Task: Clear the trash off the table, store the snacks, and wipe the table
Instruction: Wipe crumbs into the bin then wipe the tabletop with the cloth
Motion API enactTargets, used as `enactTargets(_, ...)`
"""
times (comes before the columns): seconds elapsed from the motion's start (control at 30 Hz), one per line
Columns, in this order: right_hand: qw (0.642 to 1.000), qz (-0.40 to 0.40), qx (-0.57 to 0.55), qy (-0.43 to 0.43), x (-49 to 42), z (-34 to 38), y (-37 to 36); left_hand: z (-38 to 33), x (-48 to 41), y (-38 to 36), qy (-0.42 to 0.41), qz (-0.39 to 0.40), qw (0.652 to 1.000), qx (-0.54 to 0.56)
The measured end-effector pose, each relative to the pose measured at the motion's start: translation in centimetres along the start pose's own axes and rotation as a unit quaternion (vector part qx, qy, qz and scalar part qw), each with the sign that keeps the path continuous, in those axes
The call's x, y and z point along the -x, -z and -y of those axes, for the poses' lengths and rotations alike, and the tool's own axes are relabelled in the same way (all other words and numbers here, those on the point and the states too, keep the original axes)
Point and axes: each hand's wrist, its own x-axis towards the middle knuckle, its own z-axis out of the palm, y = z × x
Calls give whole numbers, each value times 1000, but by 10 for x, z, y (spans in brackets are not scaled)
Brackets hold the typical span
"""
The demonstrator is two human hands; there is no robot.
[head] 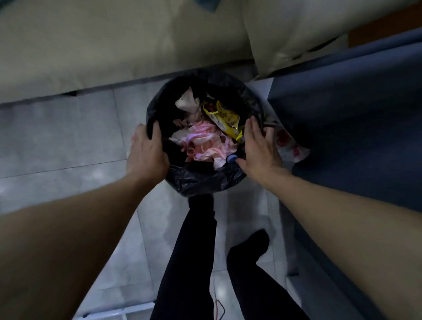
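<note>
looking down in the head view, a round bin lined with a black plastic bag [203, 184] is seen on the grey tiled floor [45, 137], between a beige fabric-covered sofa [101, 41] and dark blue upholstered furniture [368, 107]. the bin's left rim is gripped by the left hand [147, 151], thumb hooked over the edge. the right hand [260, 148] is laid on the right rim with fingers straight, nothing gripped. crumpled pink and white tissues [203, 142] and a yellow crinkled snack wrapper [223, 118] are heaped inside the bin. a white and red plastic bag [292, 147] is seen just beside the bin, on its right. black-trousered legs [191, 257] are seen below the bin.
</note>
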Motion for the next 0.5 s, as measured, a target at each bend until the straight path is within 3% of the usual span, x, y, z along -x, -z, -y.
enactTargets(0.37,999,23,23,-3,-51,-7,-46,26,-44,-66,8,40,999,19)
enactTargets(0.5,998,63,1,-8,-57,-8,-56,30,-54,-67,-5,99,993,60)
